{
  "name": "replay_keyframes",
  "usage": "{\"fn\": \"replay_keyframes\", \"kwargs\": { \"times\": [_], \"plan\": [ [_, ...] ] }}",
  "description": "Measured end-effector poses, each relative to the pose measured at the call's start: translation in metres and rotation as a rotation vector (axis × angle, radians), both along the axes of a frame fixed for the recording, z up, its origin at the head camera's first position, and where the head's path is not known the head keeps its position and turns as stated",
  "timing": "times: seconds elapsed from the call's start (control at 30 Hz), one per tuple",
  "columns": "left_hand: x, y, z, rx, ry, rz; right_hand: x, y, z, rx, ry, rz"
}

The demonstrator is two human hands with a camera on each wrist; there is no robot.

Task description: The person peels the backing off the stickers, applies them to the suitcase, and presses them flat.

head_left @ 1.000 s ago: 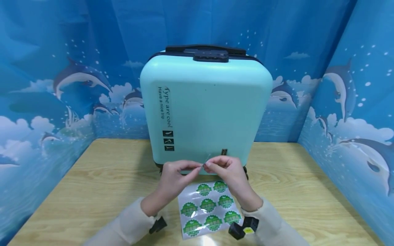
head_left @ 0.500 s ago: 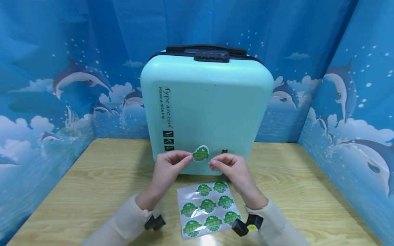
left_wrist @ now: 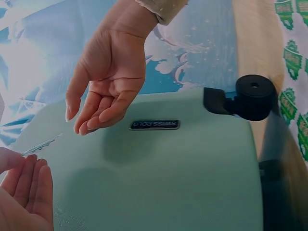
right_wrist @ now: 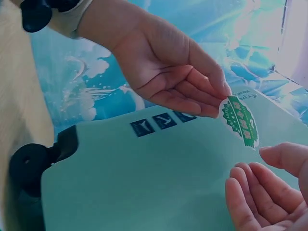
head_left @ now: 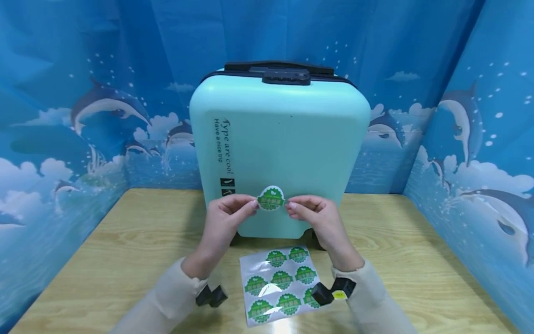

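My left hand [head_left: 221,220] pinches the left edge of a round green-and-white sticker [head_left: 271,198] between thumb and fingers. The sticker faces the head camera, upright in front of the mint-green suitcase [head_left: 288,153]. My right hand [head_left: 319,215] is just beside the sticker's right edge. In the right wrist view, a gap shows between the right thumb and fingers [right_wrist: 262,192], and they stand apart from the sticker. The left wrist view shows the sticker [left_wrist: 43,146] nearly edge-on. Below the hands, a sticker sheet [head_left: 249,266] bears several similar green stickers.
The suitcase stands upright on a wooden table [head_left: 146,250], with a black handle [head_left: 279,67] on top. Black wheels [right_wrist: 31,168] show at its lower corners. Blue dolphin-print curtains [head_left: 125,55] hang behind and to the right.
The hands were together on the sticker, seen edge-on; they have since parted and risen slightly. The right hand let go, and the sticker turned to face the head camera in the left hand.
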State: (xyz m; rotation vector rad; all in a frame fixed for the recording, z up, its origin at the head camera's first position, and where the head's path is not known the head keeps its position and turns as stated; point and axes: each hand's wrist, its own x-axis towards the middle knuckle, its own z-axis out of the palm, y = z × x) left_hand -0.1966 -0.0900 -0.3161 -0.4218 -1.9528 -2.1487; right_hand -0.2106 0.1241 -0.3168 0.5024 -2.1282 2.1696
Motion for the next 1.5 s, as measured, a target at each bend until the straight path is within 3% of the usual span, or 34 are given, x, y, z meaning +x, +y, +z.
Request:
{"fn": "replay_keyframes", "kwargs": {
  "times": [0.3,0.5,0.9,1.27,1.5],
  "plan": [
    [-0.003,0.004,0.009,0.124,0.018,-0.028,-0.005,-0.012,0.013,-0.09,0.016,0.001],
    [-0.005,0.007,0.012,0.154,0.027,-0.027,-0.006,-0.017,0.019,-0.142,0.03,-0.04],
    [-0.011,0.007,0.015,0.171,0.02,0.032,-0.009,-0.022,0.027,-0.177,0.072,-0.079],
    [-0.014,0.01,0.018,0.165,0.062,0.081,-0.006,-0.022,0.036,-0.194,0.214,-0.07],
    [-0.014,0.01,0.027,0.126,0.057,0.095,-0.006,-0.019,0.041,-0.158,0.207,-0.076]
  ]
}}
